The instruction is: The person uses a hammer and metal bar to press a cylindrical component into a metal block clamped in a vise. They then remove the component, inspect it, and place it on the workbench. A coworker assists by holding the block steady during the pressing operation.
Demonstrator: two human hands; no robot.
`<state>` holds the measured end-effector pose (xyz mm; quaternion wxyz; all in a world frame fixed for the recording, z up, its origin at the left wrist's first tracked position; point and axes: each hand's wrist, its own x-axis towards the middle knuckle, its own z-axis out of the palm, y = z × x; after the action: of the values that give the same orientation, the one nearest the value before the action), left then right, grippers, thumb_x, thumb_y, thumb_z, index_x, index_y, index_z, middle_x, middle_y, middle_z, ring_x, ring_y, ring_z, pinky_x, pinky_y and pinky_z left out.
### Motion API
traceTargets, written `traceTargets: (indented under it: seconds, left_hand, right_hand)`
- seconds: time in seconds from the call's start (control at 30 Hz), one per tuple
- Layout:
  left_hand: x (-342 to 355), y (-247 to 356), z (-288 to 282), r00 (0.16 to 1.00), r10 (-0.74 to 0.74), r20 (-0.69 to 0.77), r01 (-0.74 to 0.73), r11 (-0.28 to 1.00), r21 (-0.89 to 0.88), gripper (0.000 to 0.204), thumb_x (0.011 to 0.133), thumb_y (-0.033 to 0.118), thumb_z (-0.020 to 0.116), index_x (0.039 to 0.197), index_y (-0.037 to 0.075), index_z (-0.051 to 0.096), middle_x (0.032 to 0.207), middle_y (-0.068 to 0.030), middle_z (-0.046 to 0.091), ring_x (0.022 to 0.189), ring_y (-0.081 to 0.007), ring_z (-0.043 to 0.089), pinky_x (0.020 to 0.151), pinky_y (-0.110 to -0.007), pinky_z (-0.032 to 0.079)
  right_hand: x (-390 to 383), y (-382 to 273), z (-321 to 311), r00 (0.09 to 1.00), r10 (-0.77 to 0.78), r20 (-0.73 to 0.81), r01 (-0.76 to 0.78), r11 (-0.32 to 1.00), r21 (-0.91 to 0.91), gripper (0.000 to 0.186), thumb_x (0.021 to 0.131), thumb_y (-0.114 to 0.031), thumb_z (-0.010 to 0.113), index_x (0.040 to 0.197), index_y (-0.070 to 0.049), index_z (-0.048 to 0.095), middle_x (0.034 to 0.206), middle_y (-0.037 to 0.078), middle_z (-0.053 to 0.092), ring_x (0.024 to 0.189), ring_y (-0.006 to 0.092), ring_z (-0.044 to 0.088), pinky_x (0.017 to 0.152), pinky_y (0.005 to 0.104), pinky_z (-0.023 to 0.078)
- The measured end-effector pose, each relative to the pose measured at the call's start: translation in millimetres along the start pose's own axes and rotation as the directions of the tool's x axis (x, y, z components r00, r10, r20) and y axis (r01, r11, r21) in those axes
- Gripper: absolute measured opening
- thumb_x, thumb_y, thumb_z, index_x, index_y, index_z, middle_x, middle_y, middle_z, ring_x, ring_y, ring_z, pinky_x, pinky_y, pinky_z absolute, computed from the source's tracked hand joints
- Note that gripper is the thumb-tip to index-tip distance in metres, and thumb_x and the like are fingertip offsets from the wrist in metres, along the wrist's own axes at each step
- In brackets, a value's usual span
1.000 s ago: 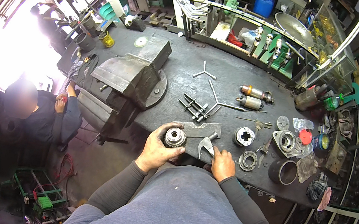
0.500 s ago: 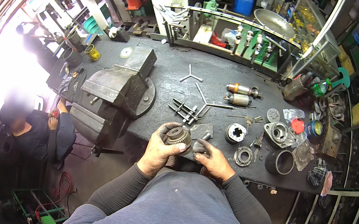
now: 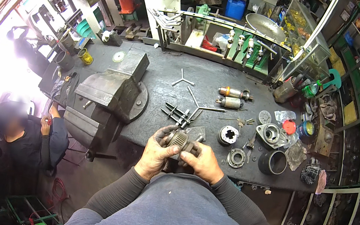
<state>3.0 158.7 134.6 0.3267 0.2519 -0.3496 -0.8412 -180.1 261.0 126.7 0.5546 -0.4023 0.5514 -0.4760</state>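
Well, left hand (image 3: 153, 153): curled round a toothed metal gear (image 3: 179, 138), thumb on the near side; no slack showing in the grasp;
Right hand (image 3: 205, 164): grasping a claw hammer (image 3: 189, 148) close to its head, the fingers hiding much of it; whether it touches the gear, I cannot tell;
Gear's place: held up at the near edge of the bench (image 3: 160, 86), in front of the torso;
Just past the hands: a flat metal plate (image 3: 197, 133); a black puller (image 3: 176, 113); two three-armed wrenches (image 3: 197, 108);
Bench, right: a slotted round housing (image 3: 227, 142), a flange (image 3: 230, 158) and a wide dark ring (image 3: 266, 162); farther back, two armatures (image 3: 235, 93) side by side;
Bench, left: a big vise (image 3: 107, 87); beyond it, lower down, a seated person (image 3: 22, 145).
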Motion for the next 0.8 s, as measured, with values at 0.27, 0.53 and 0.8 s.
traceTargets:
  seconds: [0.27,0.53,0.8]
  left_hand:
    - [0.4,7.6,-4.8,0.998,-0.022,0.053,0.015,0.992,0.125,0.092,0.077,0.01,0.101,0.155,0.001,0.052,0.14,-0.014,0.07,0.127,-0.0228,0.069,0.111,-0.038,0.057]
    - [3.9,11.3,-6.1,0.992,-0.098,0.084,0.079,0.976,0.204,0.096,0.075,0.013,0.103,0.154,-0.002,0.052,0.14,-0.0154,0.07,0.126,-0.024,0.07,0.112,-0.038,0.058]
    - [11.7,-1.2,-4.1,0.999,0.025,0.043,-0.029,0.995,0.091,0.079,0.083,0.004,0.096,0.15,-0.004,0.053,0.131,-0.0161,0.074,0.119,-0.0209,0.073,0.105,-0.036,0.06]
  right_hand:
    - [-2.0,-12.0,-4.7,0.991,0.023,0.133,-0.043,0.988,0.148,0.043,0.108,-0.037,0.072,0.125,0.002,0.067,0.106,0.009,0.077,0.092,0.0136,0.073,0.081,0.031,0.06]
    - [-12.0,-5.8,10.5,0.991,-0.073,-0.114,0.079,0.996,0.049,0.055,0.101,-0.014,0.082,0.143,0.006,0.053,0.122,0.015,0.074,0.113,0.0208,0.073,0.096,0.0348,0.062]
    - [-12.0,-24.3,4.9,0.985,-0.045,-0.169,0.064,0.992,0.106,0.05,0.098,-0.004,0.079,0.141,0.005,0.054,0.124,0.017,0.075,0.11,0.0205,0.075,0.092,0.0327,0.065]
